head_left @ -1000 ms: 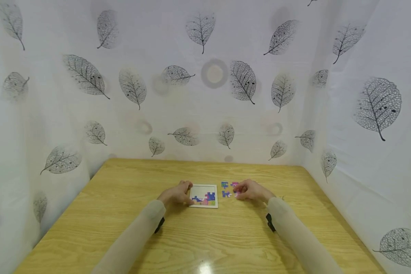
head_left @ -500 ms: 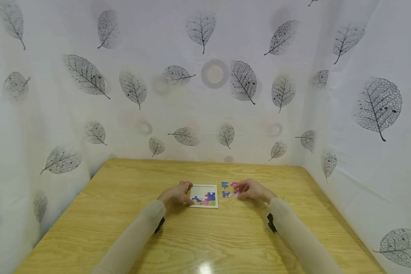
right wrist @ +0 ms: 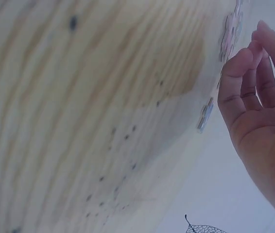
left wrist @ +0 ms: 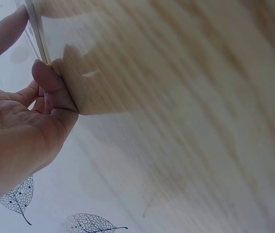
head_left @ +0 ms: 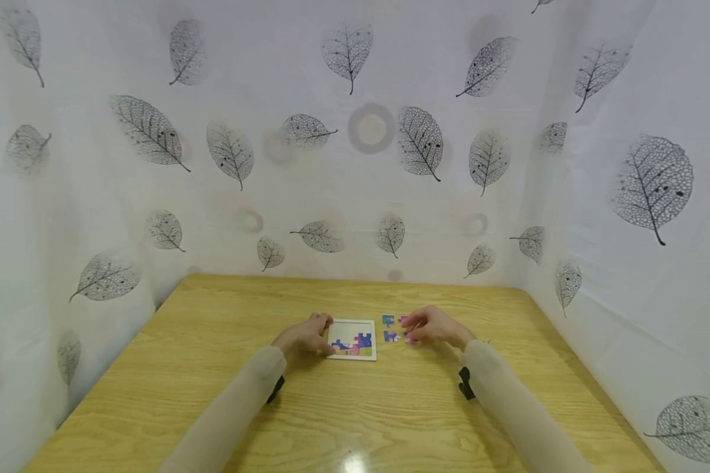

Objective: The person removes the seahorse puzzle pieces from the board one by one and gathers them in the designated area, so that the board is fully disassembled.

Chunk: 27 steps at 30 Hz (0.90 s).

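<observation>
A shallow white puzzle tray [head_left: 352, 322] lies on the table, its lower part filled with colourful jigsaw pieces [head_left: 363, 340]. My left hand [head_left: 305, 334] holds the tray by its left side, thumb at the near corner and fingers at the far one. In the left wrist view the fingertips [left wrist: 44, 73] press the tray's edge. My right hand [head_left: 434, 326] hovers with bent fingers over loose jigsaw pieces [head_left: 391, 336] to the right of the tray. In the right wrist view those pieces [right wrist: 206, 114] lie beside the fingers, and no piece shows between the fingertips.
The wooden table [head_left: 331, 401] extends around the tray on all sides. A white curtain [head_left: 355, 197] with a leaf print hangs behind it and at both sides. Dark bands [head_left: 466, 384] sit at the wrists.
My right hand has risen slightly over the loose pieces, and more of the nearest pink one shows. The left hand and the tray have stayed put.
</observation>
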### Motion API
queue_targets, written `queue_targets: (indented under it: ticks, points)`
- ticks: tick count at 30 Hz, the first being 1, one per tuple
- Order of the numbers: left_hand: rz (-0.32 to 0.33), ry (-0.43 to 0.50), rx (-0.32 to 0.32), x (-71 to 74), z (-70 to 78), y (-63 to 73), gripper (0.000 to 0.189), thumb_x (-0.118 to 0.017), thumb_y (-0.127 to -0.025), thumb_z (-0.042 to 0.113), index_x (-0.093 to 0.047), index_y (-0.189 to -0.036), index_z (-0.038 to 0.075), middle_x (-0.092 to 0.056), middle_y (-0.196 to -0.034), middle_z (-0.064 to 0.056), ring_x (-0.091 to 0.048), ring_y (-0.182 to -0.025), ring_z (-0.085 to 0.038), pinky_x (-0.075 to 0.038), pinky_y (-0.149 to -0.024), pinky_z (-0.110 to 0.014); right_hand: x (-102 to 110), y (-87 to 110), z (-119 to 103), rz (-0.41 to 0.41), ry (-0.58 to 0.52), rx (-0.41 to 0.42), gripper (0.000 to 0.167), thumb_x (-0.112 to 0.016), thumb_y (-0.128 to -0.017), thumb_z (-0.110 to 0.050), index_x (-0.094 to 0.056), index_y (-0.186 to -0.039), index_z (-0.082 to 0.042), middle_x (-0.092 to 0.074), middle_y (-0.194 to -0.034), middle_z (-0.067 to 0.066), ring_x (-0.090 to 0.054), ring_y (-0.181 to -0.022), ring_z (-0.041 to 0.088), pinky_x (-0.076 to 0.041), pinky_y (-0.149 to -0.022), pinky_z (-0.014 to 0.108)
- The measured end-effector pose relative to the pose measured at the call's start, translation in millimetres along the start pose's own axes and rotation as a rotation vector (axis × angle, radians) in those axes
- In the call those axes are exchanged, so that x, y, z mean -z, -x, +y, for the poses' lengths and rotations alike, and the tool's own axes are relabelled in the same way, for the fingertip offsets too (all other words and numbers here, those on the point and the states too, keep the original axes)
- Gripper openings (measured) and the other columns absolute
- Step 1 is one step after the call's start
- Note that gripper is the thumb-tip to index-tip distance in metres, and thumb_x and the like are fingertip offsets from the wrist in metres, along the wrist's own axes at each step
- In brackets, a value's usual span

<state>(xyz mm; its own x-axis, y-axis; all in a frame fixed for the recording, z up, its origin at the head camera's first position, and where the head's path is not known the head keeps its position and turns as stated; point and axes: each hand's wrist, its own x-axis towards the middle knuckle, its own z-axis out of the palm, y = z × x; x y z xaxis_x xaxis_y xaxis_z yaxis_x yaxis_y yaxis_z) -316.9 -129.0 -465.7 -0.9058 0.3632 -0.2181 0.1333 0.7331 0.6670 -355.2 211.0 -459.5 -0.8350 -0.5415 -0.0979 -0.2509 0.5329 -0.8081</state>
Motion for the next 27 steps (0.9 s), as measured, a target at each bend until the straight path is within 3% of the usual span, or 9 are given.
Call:
queue_targets:
  ticks: [7, 16, 27]
  points:
    - [-0.008, 0.013, 0.002, 0.5, 0.3, 2.4, 0.07, -0.076, -0.085, 0.018, -0.038, -0.141, 0.0, -0.036, -0.143, -0.019, -0.036, -0.135, -0.034, -0.028, -0.115, -0.05, -11.1, -7.3, -9.2, -0.047, -0.069, 0.018, 0.027, -0.071, -0.087, -0.004, -0.067, -0.111, 0.006, -0.071, -0.097, 0.018, -0.065, -0.073, 0.022, -0.057, -0.065, 0.033]
    - [-0.008, 0.006, 0.009, 0.5, 0.4, 1.1, 0.071, -0.076, -0.084, 0.018, -0.038, -0.141, 0.001, -0.035, -0.145, -0.019, -0.035, -0.137, -0.034, -0.028, -0.116, -0.05, -31.5, -20.7, -19.0, -0.098, -0.04, 0.006, 0.027, -0.07, -0.089, -0.01, -0.069, -0.114, -0.001, -0.074, -0.097, 0.007, -0.064, -0.075, 0.012, -0.053, -0.06, 0.026]
    - [-0.017, -0.035, 0.008, 2.4, 1.9, 2.1, 0.069, -0.076, -0.085, 0.021, -0.039, -0.14, 0.001, -0.035, -0.143, -0.02, -0.037, -0.135, -0.035, -0.03, -0.114, -0.051, -50.2, -31.6, -36.1, -0.077, 0.0, 0.062, 0.033, -0.07, -0.088, -0.004, -0.066, -0.12, -0.001, -0.068, -0.116, 0.013, -0.065, -0.102, 0.022, -0.057, -0.082, 0.032]
